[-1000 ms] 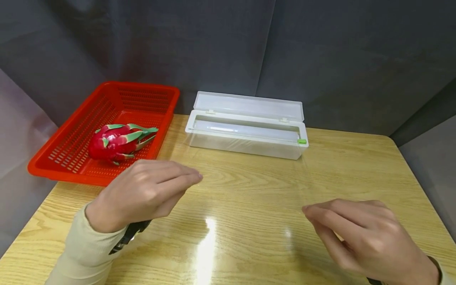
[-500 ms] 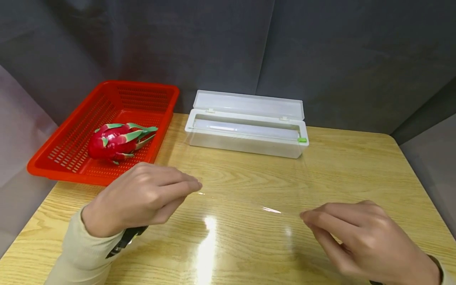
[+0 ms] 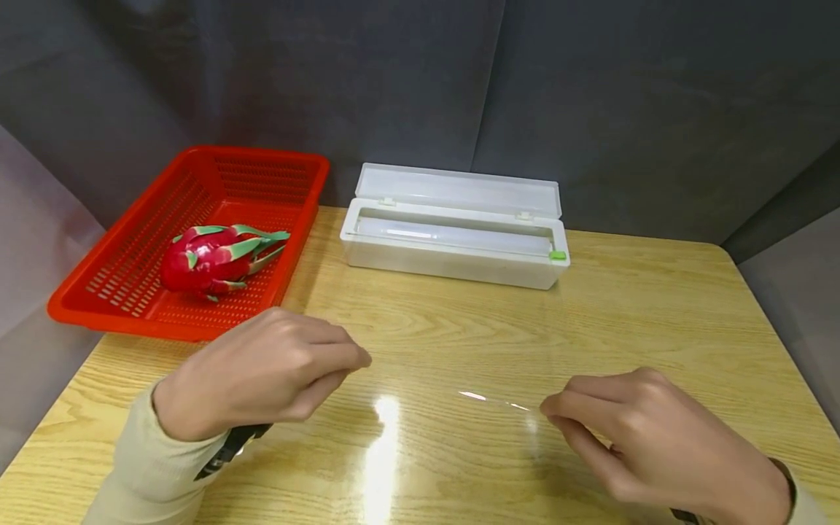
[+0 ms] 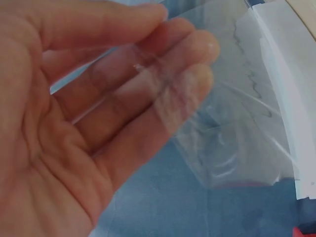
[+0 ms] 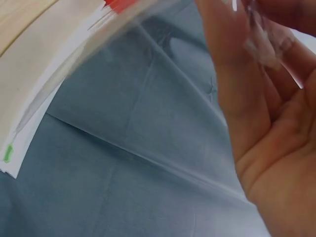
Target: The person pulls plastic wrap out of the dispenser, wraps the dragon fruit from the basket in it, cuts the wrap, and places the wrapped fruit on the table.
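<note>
1 L hand & 1 R hand pinch clear film btwn them.

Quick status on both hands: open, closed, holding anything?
Left hand: closed, pinching clear film between thumb and fingers.
Right hand: closed, pinching the clear film too, bunched at its fingers.

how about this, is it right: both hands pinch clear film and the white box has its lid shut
Not quite: the lid isn't shut. The head view shows it open at the back of the white box, with the roll inside exposed. The rest is right: the left hand and right hand both pinch clear film.
</note>
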`<control>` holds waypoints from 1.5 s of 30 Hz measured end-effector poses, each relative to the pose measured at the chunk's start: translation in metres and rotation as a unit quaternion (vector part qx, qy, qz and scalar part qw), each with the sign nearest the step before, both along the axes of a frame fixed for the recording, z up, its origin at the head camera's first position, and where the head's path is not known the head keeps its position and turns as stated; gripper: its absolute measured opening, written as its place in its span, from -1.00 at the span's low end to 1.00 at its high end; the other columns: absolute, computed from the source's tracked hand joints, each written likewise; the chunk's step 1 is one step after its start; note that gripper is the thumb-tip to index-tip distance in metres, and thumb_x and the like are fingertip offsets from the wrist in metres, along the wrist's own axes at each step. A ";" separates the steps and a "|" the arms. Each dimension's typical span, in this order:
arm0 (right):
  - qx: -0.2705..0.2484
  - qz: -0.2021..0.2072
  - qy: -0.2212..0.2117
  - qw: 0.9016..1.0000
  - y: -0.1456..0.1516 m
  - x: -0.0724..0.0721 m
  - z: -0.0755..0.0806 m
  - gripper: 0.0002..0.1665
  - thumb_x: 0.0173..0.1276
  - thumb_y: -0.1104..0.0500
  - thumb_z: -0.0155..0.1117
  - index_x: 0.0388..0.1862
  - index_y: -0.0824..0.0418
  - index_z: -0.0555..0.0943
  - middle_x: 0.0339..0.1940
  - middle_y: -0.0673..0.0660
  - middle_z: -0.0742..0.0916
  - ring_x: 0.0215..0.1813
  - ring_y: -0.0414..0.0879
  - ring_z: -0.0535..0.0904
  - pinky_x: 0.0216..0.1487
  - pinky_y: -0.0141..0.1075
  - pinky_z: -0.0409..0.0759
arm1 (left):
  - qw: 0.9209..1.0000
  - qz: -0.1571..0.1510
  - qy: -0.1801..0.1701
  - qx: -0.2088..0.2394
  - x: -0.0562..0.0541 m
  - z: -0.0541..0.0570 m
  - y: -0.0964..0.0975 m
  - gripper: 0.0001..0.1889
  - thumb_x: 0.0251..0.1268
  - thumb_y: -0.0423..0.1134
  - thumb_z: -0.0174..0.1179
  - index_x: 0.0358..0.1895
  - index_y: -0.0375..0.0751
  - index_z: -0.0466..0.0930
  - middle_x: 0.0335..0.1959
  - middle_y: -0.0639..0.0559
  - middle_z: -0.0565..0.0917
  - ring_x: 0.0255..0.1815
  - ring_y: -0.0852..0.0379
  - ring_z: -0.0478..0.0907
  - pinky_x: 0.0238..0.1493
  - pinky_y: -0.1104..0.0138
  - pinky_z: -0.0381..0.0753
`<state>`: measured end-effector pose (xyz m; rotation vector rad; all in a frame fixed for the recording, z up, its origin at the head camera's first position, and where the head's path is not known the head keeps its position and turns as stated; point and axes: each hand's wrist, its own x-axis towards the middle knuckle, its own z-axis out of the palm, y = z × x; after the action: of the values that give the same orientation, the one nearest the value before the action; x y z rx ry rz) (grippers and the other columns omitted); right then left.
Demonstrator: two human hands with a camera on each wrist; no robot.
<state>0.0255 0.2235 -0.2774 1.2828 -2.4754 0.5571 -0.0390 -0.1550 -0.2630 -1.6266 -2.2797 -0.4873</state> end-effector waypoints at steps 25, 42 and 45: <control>0.086 0.040 -0.133 0.987 -0.009 -0.019 -0.029 -0.57 0.18 0.37 0.44 -0.49 -0.18 0.54 -0.55 -0.36 0.45 -0.46 -0.59 0.19 -0.44 -0.71 0.23 | 0.970 0.020 -0.183 -0.158 -0.015 -0.029 0.023 -0.69 0.25 -0.46 0.23 -0.60 0.01 0.53 -0.66 0.29 0.31 -0.58 0.42 0.17 -0.50 0.57 0.26; 0.136 0.054 -0.171 0.974 -0.014 -0.030 -0.054 -0.60 0.23 0.28 0.49 -0.61 -0.13 0.54 -0.62 -0.33 0.45 -0.50 -0.54 0.17 -0.47 -0.66 0.23 | 0.939 0.054 -0.245 -0.235 -0.024 -0.058 0.035 -0.77 0.20 -0.47 0.26 -0.48 -0.06 0.79 -0.51 0.22 0.74 -0.49 0.38 0.54 -0.36 0.49 0.59; 0.146 0.047 -0.183 0.971 -0.016 -0.032 -0.055 -0.60 0.25 0.25 0.49 -0.62 -0.14 0.54 -0.62 -0.33 0.45 -0.50 -0.53 0.17 -0.48 -0.64 0.25 | 0.937 0.055 -0.249 -0.237 -0.025 -0.060 0.036 -0.73 0.21 -0.48 0.26 -0.58 -0.05 0.69 -0.63 0.26 0.52 -0.55 0.39 0.32 -0.47 0.53 0.39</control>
<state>-0.0061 0.2078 -0.3323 1.5324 -2.8984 0.5014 -0.0639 -0.1191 -0.3232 -1.7121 -3.0409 -0.3686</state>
